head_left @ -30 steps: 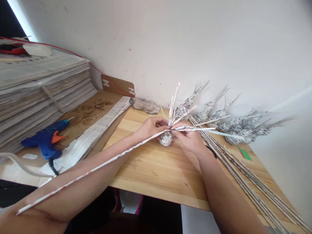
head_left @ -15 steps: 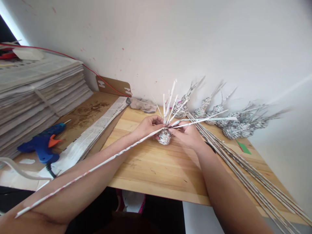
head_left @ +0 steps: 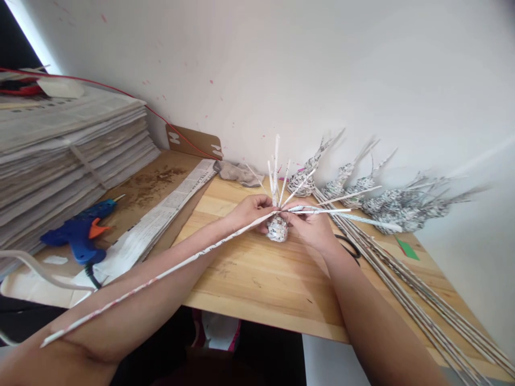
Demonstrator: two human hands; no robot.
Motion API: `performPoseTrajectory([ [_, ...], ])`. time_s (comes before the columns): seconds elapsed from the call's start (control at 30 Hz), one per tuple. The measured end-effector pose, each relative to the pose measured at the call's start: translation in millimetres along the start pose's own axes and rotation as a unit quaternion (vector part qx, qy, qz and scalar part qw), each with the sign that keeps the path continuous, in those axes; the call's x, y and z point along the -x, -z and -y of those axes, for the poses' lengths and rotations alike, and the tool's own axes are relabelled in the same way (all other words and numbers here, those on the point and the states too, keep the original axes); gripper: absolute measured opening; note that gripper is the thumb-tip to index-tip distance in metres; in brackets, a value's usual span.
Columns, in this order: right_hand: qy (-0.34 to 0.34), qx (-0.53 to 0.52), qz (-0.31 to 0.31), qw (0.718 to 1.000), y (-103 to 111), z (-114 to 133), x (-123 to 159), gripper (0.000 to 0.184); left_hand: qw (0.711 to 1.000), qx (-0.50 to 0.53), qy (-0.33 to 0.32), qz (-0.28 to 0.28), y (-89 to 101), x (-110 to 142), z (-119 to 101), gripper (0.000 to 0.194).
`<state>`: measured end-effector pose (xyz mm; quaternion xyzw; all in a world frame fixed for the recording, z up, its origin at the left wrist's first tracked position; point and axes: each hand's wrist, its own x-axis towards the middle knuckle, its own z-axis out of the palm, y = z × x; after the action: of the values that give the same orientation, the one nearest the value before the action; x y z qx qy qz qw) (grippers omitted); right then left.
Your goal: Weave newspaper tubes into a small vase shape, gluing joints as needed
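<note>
Over the wooden board, a small round woven newspaper piece sits between my two hands, several white paper rods fanning up and out from its top. My left hand is closed around its left side, thumb and fingers pinching near the upper rim. A long rolled paper tube runs from that rim down to the left, lying across my left forearm. On the other side my right hand pinches the rods at the rim, its thumb forward; a few rods stick out to the right above it. Some fingertips are hidden behind the piece.
Several woven paper pieces line the wall at right, beside a bundle of long paper rods and black-handled scissors. Left are a blue glue gun, newspaper strips and a tied newspaper stack. A grey cloth lies behind.
The rods on the right of the piece have swung lower and now point more to the right. Both hands keep their grip at the rim; the view has shifted slightly.
</note>
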<state>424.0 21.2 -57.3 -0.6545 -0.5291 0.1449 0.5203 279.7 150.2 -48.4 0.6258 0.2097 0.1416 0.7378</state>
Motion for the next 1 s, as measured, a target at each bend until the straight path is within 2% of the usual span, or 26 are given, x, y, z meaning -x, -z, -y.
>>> performPoseTrajectory([
  [0.1, -0.014, -0.019, -0.006, 1.000, -2.8, -1.4, -0.5, 0.017, 0.997, 0.059, -0.013, 0.040, 0.8, -0.1, 4.8, 0.043],
  [0.2, -0.012, -0.006, -0.011, 1.000, -5.1, -0.7, -0.3, 0.014, 0.996, 0.076, -0.021, 0.044, 0.1, -2.2, 10.3, 0.052],
  [0.4, 0.000, 0.003, -0.011, 1.000, -8.1, 4.0, 1.4, 0.014, 0.998, 0.054, -0.007, 0.020, -1.2, -4.9, 10.5, 0.049],
  [0.6, 0.009, 0.026, -0.056, 0.998, -13.4, 5.3, 4.5, 0.018, 0.996, 0.079, -0.032, 0.018, -5.2, 2.0, 9.4, 0.052],
  [0.77, -0.026, -0.004, -0.086, 0.996, -19.5, 9.7, 5.5, 0.023, 0.988, 0.147, -0.013, 0.049, -4.9, 1.1, 10.8, 0.048],
  [0.87, -0.035, -0.034, -0.091, 0.995, -20.8, 10.3, 4.4, 0.024, 0.987, 0.147, -0.005, 0.065, -4.0, 0.9, 10.1, 0.047],
  [1.0, -0.078, -0.085, -0.073, 0.991, -20.8, 5.5, 2.6, 0.029, 0.990, 0.129, -0.022, 0.046, -4.0, 0.0, 13.7, 0.048],
])
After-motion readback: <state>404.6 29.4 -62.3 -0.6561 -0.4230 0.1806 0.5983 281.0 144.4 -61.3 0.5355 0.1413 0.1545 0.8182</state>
